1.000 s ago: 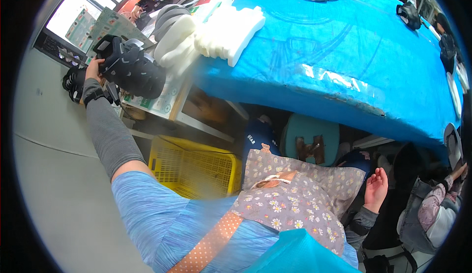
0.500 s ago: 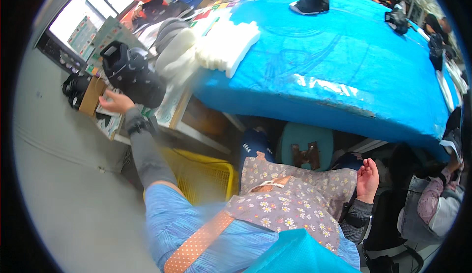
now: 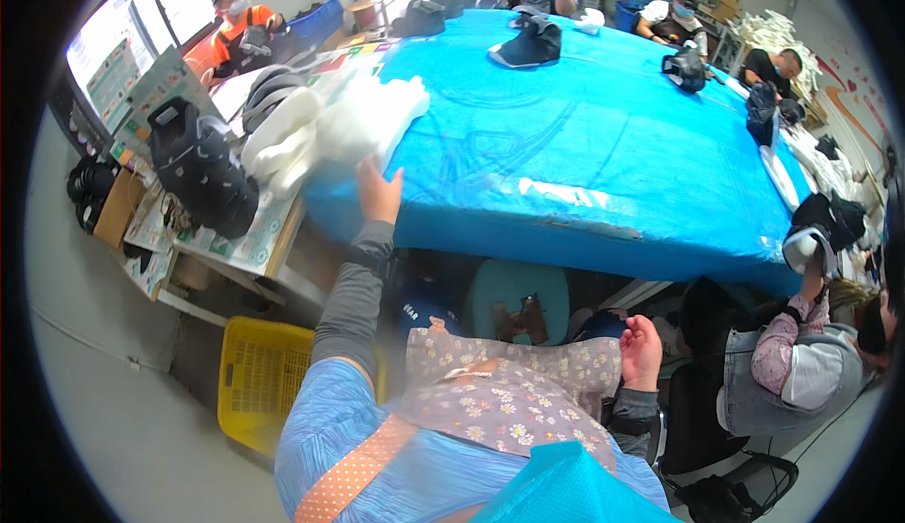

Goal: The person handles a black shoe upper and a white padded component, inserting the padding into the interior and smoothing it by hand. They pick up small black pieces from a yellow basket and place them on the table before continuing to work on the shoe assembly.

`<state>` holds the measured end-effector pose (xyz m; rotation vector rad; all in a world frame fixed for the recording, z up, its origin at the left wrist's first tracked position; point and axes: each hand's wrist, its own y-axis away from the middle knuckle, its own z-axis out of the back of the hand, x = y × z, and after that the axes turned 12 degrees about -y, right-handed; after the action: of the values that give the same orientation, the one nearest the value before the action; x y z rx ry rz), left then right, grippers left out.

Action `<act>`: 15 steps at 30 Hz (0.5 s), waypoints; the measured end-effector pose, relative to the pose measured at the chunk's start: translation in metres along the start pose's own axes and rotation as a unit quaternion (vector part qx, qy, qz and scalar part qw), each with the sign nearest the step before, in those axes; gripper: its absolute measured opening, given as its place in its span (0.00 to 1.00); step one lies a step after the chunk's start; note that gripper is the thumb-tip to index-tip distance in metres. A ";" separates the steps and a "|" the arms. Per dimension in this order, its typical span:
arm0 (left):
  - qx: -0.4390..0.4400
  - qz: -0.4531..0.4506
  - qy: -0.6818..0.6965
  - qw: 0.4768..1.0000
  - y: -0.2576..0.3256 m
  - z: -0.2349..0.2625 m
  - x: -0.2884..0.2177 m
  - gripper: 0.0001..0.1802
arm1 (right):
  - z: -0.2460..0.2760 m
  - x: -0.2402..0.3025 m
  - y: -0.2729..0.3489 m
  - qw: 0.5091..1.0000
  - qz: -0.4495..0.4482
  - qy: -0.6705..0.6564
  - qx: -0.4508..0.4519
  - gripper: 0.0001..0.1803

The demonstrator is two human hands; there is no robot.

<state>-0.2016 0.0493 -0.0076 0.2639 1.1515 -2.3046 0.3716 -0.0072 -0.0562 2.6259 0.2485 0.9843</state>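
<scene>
Head view: white pieces point(image 3: 372, 122) are lying at about 11 o'clock of centre, on the left end of the blue-covered desk point(image 3: 528, 113). They are looking pale, almost glaring, thick and stacked close, with a bumpy right edge; haze is blurring the outlines. Rounder cream pieces point(image 3: 283, 146) are lying against them at 10 o'clock.

Left hand point(image 3: 379, 195), 10 o'clock, is hovering at their near edge; thumb is standing apart from the other fingers, nothing gripped. Contact: cannot tell. Right hand point(image 3: 641, 351), 4 o'clock, is hanging near the apron point(image 3: 509, 400), palm upward, fingers loosely curling, holding nothing.

Writing: navy trousers point(image 3: 419, 314), just left of 7 o'clock, are bearing light lettering. Green-and-white printed sheets point(image 3: 146, 229) are lying around the black boots point(image 3: 203, 170) between 9 and 10 o'clock; print is too small for reading. Small pale marks are showing on the boots, also unreadable.
</scene>
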 end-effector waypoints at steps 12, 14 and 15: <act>-0.016 0.035 0.161 0.986 0.019 0.020 -0.066 0.14 | -0.100 -0.027 0.011 0.950 0.092 0.255 0.158 0.06; 0.014 0.015 0.204 0.979 0.034 0.036 -0.093 0.14 | -0.147 -0.041 0.009 0.910 0.105 0.302 0.266 0.07; 0.029 0.008 0.211 0.977 0.041 0.038 -0.106 0.14 | -0.157 -0.056 -0.005 0.886 0.139 0.298 0.327 0.12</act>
<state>-0.0881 0.0404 0.0306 0.8134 1.2713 -2.3334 0.2251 0.0193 0.0193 2.8854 0.4082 2.1281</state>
